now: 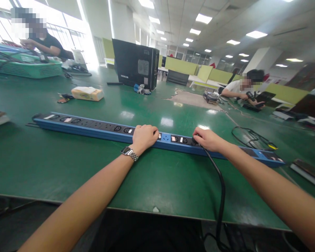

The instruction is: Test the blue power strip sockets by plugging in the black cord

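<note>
A long blue power strip lies across the middle of the frame on a green surface, running from centre left down toward lower right. The left hand, a metal watch at its wrist, rests palm-down on top of the strip near its midpoint, fingers curled over the housing; whether that grip is closed around the strip or merely pressing on it cannot be told. Just right of it, past a light-blue socket, the right hand pinches a black plug seated in the strip, its grip narrow about the plug, which is mostly hidden beneath the fingers. A black cable runs from the plug toward the bottom of the frame and drops over the surface's near edge, out of view. The strip's right end is partly covered by the right forearm.

Behind, at upper centre, stands a black computer case; left of it lies a tissue pack. A loose black wire loops at centre right. A green basket sits at upper left, where a seated person works; another person leans at upper right. Dark flat objects at both frame edges are cut off.
</note>
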### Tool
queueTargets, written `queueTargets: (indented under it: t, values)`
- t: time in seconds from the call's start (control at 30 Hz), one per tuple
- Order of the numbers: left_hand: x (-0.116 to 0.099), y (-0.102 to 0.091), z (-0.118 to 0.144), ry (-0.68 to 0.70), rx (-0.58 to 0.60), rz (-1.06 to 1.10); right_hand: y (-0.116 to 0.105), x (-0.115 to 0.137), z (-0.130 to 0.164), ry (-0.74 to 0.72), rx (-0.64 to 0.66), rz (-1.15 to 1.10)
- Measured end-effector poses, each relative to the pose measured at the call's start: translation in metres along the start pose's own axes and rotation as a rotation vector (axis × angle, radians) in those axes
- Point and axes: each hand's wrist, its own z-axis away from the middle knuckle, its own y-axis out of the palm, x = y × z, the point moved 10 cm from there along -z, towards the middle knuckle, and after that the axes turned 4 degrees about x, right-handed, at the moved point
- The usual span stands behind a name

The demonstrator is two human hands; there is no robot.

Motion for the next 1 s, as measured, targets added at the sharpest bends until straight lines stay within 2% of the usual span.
queueTargets:
  t: [0.3,0.47,0.6,0.67,0.77,0.8,0.83,0.9,0.97,1.0]
  values:
    - [0.0,-0.001,0.001,-0.004,-0.004,-0.004,0.012,-0.004,-0.003,0.197,0.002,0.034]
    - [0.0,-0.001,0.001,-0.012,0.004,-0.006,0.016,-0.002,-0.003,0.192,0.023,0.076]
    - [0.0,-0.001,0.001,0.001,-0.003,-0.007,0.007,-0.001,-0.008,0.138,0.111,0.062]
    - [-0.001,-0.001,0.001,0.006,-0.004,-0.005,-0.004,-0.002,-0.012,0.13,0.132,0.04]
    - [0.0,0.0,0.0,-0.001,-0.001,-0.002,-0.034,-0.007,-0.016,0.217,-0.048,0.054]
    - [0.001,0.0,0.0,-0.003,-0.001,0.0,-0.038,-0.009,-0.016,0.258,-0.089,0.073]
    - [0.001,0.0,0.0,-0.001,-0.002,0.003,-0.035,-0.011,-0.016,0.293,-0.076,0.096]
    - [0.001,0.0,0.001,0.006,-0.007,0.01,-0.015,-0.011,-0.016,0.312,0.062,0.138]
    - [0.001,-0.001,0.001,0.008,-0.011,0.016,0.001,-0.006,-0.014,0.266,0.169,0.159]
    - [0.001,-0.001,0.001,0.009,-0.014,0.017,0.0,-0.004,-0.013,0.24,0.166,0.167]
